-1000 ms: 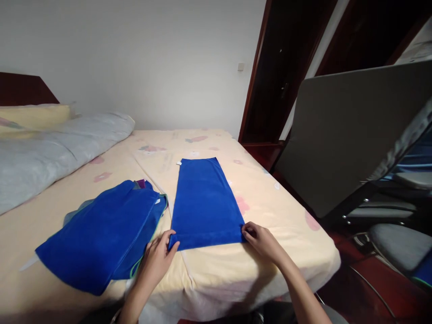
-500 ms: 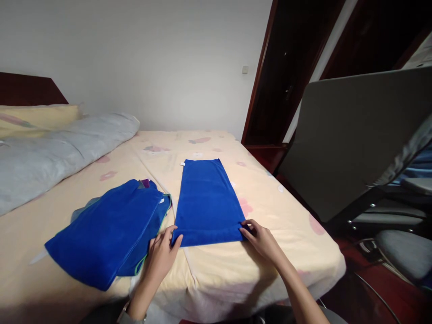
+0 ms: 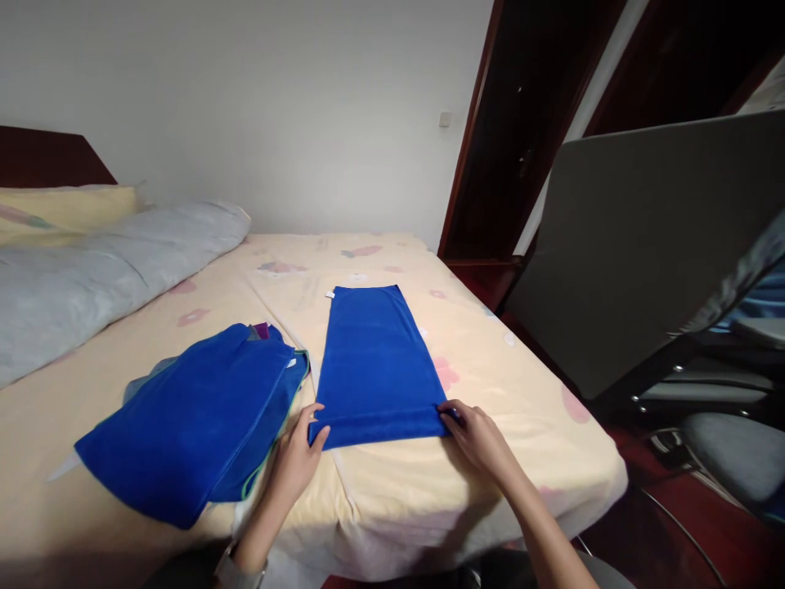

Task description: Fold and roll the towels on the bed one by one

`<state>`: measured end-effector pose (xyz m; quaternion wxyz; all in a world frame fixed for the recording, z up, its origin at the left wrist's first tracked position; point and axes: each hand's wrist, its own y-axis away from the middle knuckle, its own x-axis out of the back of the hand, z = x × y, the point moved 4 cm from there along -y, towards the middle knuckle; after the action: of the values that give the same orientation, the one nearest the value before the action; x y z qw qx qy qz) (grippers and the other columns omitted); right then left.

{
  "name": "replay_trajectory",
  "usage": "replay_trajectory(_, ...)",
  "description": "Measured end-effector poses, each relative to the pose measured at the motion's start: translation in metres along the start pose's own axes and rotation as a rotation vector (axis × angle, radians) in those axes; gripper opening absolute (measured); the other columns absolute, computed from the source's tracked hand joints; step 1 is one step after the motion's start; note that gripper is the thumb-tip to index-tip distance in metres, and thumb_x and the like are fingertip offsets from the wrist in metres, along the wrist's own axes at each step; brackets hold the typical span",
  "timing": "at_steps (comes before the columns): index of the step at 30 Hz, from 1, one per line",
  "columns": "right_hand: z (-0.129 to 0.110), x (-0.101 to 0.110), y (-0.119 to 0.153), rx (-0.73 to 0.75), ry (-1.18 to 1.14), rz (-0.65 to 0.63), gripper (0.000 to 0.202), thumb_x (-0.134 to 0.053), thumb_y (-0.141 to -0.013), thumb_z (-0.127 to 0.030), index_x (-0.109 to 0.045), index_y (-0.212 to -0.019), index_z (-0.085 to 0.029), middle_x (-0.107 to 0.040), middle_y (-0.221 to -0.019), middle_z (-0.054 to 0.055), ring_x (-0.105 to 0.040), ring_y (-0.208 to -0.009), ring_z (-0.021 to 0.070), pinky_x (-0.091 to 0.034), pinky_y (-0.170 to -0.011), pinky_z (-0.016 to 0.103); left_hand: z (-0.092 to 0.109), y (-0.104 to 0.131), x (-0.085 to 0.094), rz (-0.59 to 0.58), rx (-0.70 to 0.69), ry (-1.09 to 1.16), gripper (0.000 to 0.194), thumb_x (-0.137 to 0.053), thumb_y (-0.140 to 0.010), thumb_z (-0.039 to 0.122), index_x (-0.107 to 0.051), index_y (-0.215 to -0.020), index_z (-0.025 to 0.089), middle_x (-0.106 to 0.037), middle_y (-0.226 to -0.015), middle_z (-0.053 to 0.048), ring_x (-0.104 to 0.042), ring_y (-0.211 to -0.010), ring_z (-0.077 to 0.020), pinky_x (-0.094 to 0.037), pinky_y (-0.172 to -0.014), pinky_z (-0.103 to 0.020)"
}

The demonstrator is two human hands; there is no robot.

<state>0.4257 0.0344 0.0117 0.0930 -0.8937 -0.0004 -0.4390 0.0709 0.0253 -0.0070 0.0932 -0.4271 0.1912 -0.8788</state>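
On the broad bed in pale yellow printed sheeting (image 3: 527,409), a long, flat, rectangular blue cloth (image 3: 377,352) lies with its long axis running away from the person — a narrow band across its near end. The left hand (image 3: 297,452) pinches that end's left corner, the right hand (image 3: 478,438) its right — both equally near, the cloth's length stretching ahead of them.

Lower cloths (image 3: 245,460) — mostly hidden under top blue cloth (image 3: 196,409); white tag (image 3: 329,294) (on flat cloth (image 3: 377,360)) — too small to read; headboard (image 3: 49,155) cut off at left
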Motion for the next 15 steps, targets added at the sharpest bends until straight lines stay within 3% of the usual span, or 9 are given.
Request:
replay_trajectory(4, -0.002, -0.006, -0.001, -0.008, 0.121, 0.001, 0.025, -0.043, -0.098, -0.033, -0.064, -0.108, -0.025, -0.073, -0.098, 0.005, -0.068, -0.089, 0.0261, -0.046, -0.075, 0.033, 0.015, 0.002, -0.005, 0.002, -0.101, -0.221, 0.031, -0.047, -0.099, 0.027, -0.054, -0.129, 0.023, -0.072, -0.12, -0.011, -0.071, -0.105, -0.026, -0.057, -0.088, -0.039)
replay_trajectory(11, -0.004, -0.003, 0.001, 0.067, 0.106, 0.034, 0.026, -0.037, -0.102, -0.032, -0.061, -0.108, -0.024, -0.07, -0.101, 0.006, -0.065, -0.095, 0.0251, -0.047, -0.083, 0.034, 0.027, 0.0, 0.008, 0.13, -0.16, -0.434, 0.029, -0.054, -0.097, 0.035, -0.062, -0.122, 0.024, -0.068, -0.115, -0.012, -0.069, -0.095, -0.0272, -0.052, -0.079, -0.036)
replay_trajectory(13, -0.002, -0.006, 0.001, 0.038, 0.143, 0.017, 0.026, -0.036, -0.102, -0.029, -0.06, -0.109, -0.023, -0.069, -0.1, 0.007, -0.065, -0.093, 0.0246, -0.047, -0.083, 0.034, 0.037, 0.002, 0.011, 0.147, -0.246, -0.448, 0.025, -0.055, -0.097, 0.035, -0.067, -0.118, 0.025, -0.068, -0.115, -0.012, -0.066, -0.1, -0.0282, -0.05, -0.083, -0.038)
replay_trajectory(15, 0.0, -0.009, 0.001, 0.019, 0.196, -0.012, 0.025, -0.038, -0.101, -0.027, -0.06, -0.111, -0.022, -0.068, -0.098, 0.008, -0.066, -0.09, 0.0239, -0.047, -0.081, 0.033, 0.05, 0.006, 0.008, 0.051, -0.401, -0.417, 0.023, -0.055, -0.098, 0.033, -0.068, -0.116, 0.026, -0.069, -0.113, -0.01, -0.065, -0.103, -0.0269, -0.048, -0.088, -0.039)
